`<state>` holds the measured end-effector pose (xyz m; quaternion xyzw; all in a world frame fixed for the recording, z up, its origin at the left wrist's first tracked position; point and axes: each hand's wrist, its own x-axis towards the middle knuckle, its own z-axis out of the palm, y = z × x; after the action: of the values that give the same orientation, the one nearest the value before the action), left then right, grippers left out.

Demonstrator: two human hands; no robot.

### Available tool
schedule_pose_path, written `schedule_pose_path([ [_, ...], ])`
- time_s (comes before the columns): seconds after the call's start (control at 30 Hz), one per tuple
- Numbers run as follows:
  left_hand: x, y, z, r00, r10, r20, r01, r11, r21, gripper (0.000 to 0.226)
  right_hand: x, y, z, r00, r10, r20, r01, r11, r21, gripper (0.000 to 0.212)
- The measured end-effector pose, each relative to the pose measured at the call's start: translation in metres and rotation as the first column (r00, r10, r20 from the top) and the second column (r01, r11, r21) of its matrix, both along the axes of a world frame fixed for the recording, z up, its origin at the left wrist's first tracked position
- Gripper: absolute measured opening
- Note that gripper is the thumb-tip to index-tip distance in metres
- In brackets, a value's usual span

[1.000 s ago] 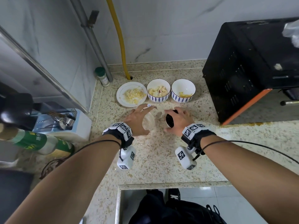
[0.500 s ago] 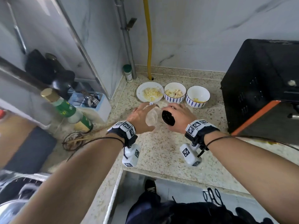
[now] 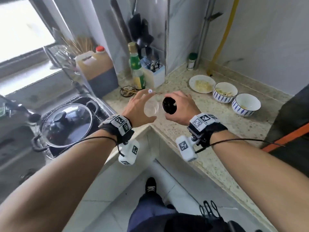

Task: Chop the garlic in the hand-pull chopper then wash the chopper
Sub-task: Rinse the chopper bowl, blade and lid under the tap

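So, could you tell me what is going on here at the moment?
A person's left hand grips the clear chopper cup and the right hand grips the black chopper lid, both held above the counter corner beside the sink. Chopped garlic lies on the white plate, so washing looks next.

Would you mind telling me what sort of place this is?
Likely a home kitchen: a stone counter with a plate of chopped garlic, a sink holding a glass-lidded pot, and an oil jug.
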<state>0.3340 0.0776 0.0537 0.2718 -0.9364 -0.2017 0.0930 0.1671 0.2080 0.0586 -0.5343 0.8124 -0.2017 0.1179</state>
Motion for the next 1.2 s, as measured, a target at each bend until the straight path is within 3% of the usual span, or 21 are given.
schedule_pose_path([
  [0.17, 0.095, 0.011, 0.012, 0.987, 0.154, -0.041, -0.155, 0.988, -0.025, 0.095, 0.073, -0.02, 0.008, 0.968, 0.248, -0.028, -0.248, 0.968, -0.027, 0.07],
  [0.43, 0.241, 0.017, 0.021, 0.909, 0.417, 0.011, -0.417, 0.909, -0.012, 0.096, 0.197, -0.057, 0.015, 0.864, 0.503, -0.03, -0.504, 0.861, -0.07, 0.069],
  [0.83, 0.471, 0.016, 0.017, 0.796, 0.605, -0.012, -0.605, 0.796, -0.021, 0.092, 0.403, -0.114, 0.004, 0.78, 0.619, 0.087, -0.597, 0.779, -0.19, 0.07],
  [1.2, 0.616, 0.009, -0.008, 0.67, 0.742, 0.022, -0.743, 0.669, 0.038, 0.091, 0.544, -0.168, -0.018, 0.645, 0.753, 0.132, -0.743, 0.658, -0.121, 0.067],
])
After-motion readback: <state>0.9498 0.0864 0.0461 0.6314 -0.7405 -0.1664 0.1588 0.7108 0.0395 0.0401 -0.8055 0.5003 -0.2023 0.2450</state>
